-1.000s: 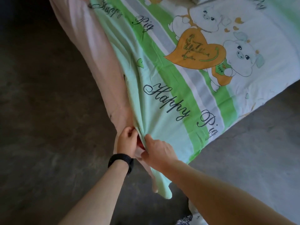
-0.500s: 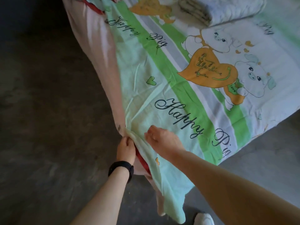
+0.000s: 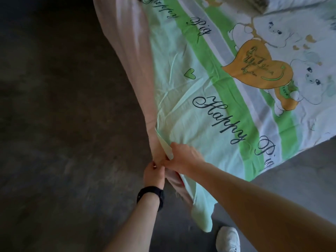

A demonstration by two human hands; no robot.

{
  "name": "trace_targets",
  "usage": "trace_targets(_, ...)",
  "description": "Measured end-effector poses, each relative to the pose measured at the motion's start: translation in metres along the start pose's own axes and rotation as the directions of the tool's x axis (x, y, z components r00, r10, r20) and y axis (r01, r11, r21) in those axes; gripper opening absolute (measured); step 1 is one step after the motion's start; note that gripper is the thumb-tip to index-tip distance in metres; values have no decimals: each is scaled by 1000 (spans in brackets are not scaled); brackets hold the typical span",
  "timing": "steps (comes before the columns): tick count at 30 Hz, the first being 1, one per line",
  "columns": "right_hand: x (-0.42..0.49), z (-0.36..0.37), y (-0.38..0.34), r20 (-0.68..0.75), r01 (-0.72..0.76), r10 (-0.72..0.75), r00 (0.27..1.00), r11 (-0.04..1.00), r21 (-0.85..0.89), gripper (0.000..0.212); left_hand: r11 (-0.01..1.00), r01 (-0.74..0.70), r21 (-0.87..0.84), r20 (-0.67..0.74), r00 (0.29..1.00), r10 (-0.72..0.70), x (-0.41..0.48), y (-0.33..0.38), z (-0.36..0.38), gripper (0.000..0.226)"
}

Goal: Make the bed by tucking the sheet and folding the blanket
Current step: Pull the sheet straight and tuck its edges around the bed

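Observation:
A mint-green sheet (image 3: 190, 110) printed with "Happy Pig", green stripes and cartoon pigs covers the bed. Its near corner hangs loose toward the floor. A pale pink under-layer (image 3: 131, 57) runs down the bed's left side. My left hand (image 3: 153, 174), with a black watch on the wrist, pinches the cloth at the bed's corner edge. Touching it from the right, my right hand (image 3: 183, 157) grips a folded flap of the green sheet at the same corner. A folded white blanket (image 3: 258, 4) lies on the bed at the top, mostly cut off.
Dark concrete floor (image 3: 60, 115) surrounds the bed on the left and at the lower right. My white shoe (image 3: 228, 239) stands on the floor just below the hanging sheet corner.
My right hand has come down from the sheet's top to the corner and taken hold of the sheet's edge flap beside my left hand. The view has shifted closer.

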State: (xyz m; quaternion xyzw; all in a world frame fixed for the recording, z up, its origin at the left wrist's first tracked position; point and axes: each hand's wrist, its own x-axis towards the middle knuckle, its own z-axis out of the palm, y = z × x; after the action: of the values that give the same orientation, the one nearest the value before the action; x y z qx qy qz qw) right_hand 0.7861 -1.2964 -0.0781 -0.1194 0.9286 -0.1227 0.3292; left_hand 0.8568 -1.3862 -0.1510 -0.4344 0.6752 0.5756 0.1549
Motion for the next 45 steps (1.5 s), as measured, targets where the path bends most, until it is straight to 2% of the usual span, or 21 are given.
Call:
trace_targets(1, -3, 3, -1, 16, -26, 25, 1000, 999, 47, 35, 1000, -20, -5, -25, 999, 20, -5, 0, -2, 20)
trace_targets(3, -12, 7, -2, 13, -61, 60, 998, 990, 124, 23, 997, -71, 26, -61, 995, 73, -11, 1, -4, 29)
trace_targets(5, -19, 8, 1, -36, -82, 90, 995, 979, 188, 12, 992, -115, -45, -43, 993, 113, -17, 1, -5, 37)
trace_targets(8, -36, 9, 15, -74, -138, 156, 985, 969, 204, 23, 942, -43, -331, 94, 992, 79, -28, -1, -7, 24)
trace_targets(10, -48, 14, 27, -63, -181, 190, 980, 975, 125, 38, 916, 55, -396, 156, 988, 8, -37, -9, -5, 25)
trace_targets(13, -67, 26, 40, -54, -201, 204, 977, 978, 52, 52, 910, 130, -393, 223, 974, -43, -56, -22, 1, 16)
trace_targets(16, -84, 38, 46, -53, -165, 165, 985, 986, 15, 49, 937, 176, -302, 325, 943, -73, -69, -35, 3, 11)
trace_targets(18, -91, 43, 47, -73, -140, 142, 987, 990, 34, 42, 976, 91, -197, 319, 948, -23, -74, -41, 1, 14)
trace_targets(20, -96, 46, 45, -111, -148, 163, 980, 980, 130, 37, 989, -13, -144, 269, 962, 52, -83, -38, -3, 10)
trace_targets(23, -104, 47, 47, -159, -198, 251, 955, 936, 290, 28, 970, -49, -238, 213, 972, 101, -95, -31, -4, 7)
trace_targets(27, -113, 44, 56, -131, -213, 270, 954, 916, 339, 22, 855, 116, -506, 258, 966, 21, -103, -23, 5, 19)
trace_targets(30, -114, 43, 59, -101, -209, 263, 960, 905, 371, 17, 766, 195, -613, 291, 957, -11, -106, -24, 8, 10)
trace_targets(33, -113, 48, 58, -95, -188, 239, 966, 908, 376, 11, 636, 272, -722, 301, 951, -66, -101, -27, 4, 35)
trace_targets(34, -113, 51, 57, -99, -179, 232, 968, 908, 378, 11, 629, 286, -723, 299, 950, -88, -98, -28, 4, 37)
trace_targets(35, -113, 53, 56, -105, -172, 226, 968, 910, 377, 13, 633, 319, -706, 327, 939, -108, -98, -26, 4, 34)
trace_targets(36, -113, 55, 55, -112, -168, 223, 968, 913, 371, 16, 712, 299, -635, 328, 939, -101, -99, -24, 5, 28)
trace_targets(39, -113, 56, 55, -126, -165, 220, 967, 925, 343, 23, 860, 263, -437, 355, 929, -103, -104, -8, 10, 20)
trace_targets(41, -112, 55, 55, -125, -166, 218, 968, 929, 331, 20, 952, 142, -270, 310, 949, -53, -98, 0, 13, 20)
trace_targets(42, -112, 55, 54, -126, -166, 216, 968, 932, 323, 18, 993, 35, -116, 254, 967, -5, -94, 2, 13, 25)
trace_targets(44, -111, 53, 52, -134, -174, 224, 965, 935, 310, 17, 986, -84, 142, 156, 986, 62, -90, 2, 15, 36)
trace_targets(45, -111, 53, 50, -140, -180, 231, 963, 935, 307, 17, 984, -95, 151, 135, 988, 74, -92, 3, 15, 40)
